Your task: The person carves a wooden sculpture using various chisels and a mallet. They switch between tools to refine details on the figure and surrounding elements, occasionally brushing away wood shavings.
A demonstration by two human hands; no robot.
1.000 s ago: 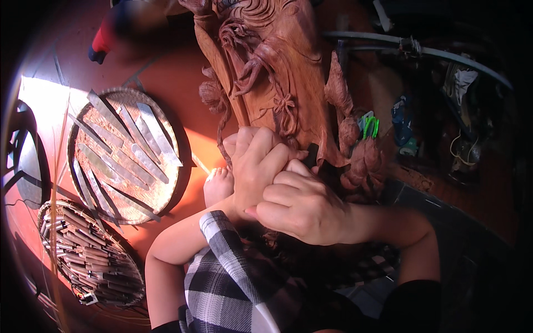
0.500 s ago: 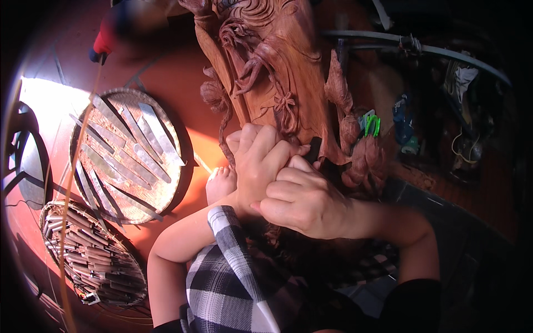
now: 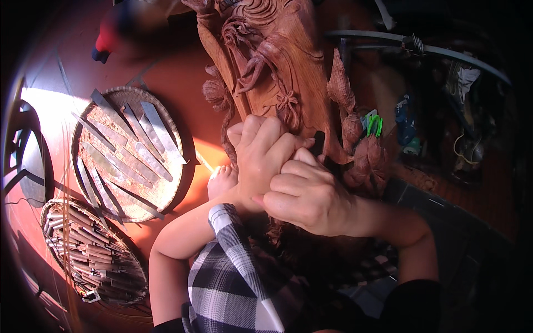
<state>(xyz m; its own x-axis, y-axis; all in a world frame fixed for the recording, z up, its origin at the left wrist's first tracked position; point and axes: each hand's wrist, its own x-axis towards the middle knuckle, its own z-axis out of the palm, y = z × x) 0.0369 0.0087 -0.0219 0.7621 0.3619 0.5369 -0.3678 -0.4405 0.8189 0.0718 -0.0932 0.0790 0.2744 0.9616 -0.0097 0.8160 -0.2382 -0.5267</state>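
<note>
My left hand [image 3: 261, 158] is closed, knuckles up, over the lower end of a reddish-brown wood carving [image 3: 294, 72] with relief flowers and flowing folds. Pressed against it from the right is my right hand [image 3: 311, 197], its fingers curled tight. Whatever the two fists grip is covered by the fingers. A short dark piece [image 3: 318, 142] pokes out just beyond them; I cannot tell if it belongs to what they hold. Below the wrists, a black-and-white checked cloth [image 3: 222, 277] covers my lap.
On the red tiled floor at left, a round woven tray [image 3: 179, 166] holds several flat metal blades. A second basket [image 3: 47, 213] nearer me is packed with slim handled tools. A bare foot [image 3: 223, 180] rests beside the carving. Bright green loops [image 3: 375, 126] and a curved metal bar [image 3: 377, 38] are at right.
Both fists stay together at the carving's lower end, with only a slight shift. The thin cord at far left has swung from a slant to nearly upright. The view has moved a little.
</note>
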